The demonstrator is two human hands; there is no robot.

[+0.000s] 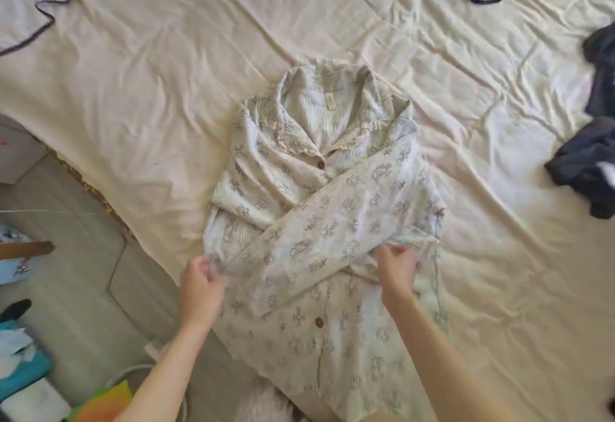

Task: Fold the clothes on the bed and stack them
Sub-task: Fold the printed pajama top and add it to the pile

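Note:
A cream patterned pyjama shirt (299, 188) with brown buttons and a lace collar lies face up on the bed, collar pointing away from me. One sleeve (332, 232) is folded diagonally across the chest. My left hand (201, 283) pinches the cuff end of that sleeve at the shirt's left edge. My right hand (397, 270) grips a fold of fabric at the shirt's right side, just below the crossed sleeve.
The bed has a wrinkled cream sheet (166, 95). Dark navy clothes (595, 162) lie in a heap at the right edge. White pillows with dark trim (30, 2) sit at the far corners. To the left is the floor (76, 248) with cables and coloured bags.

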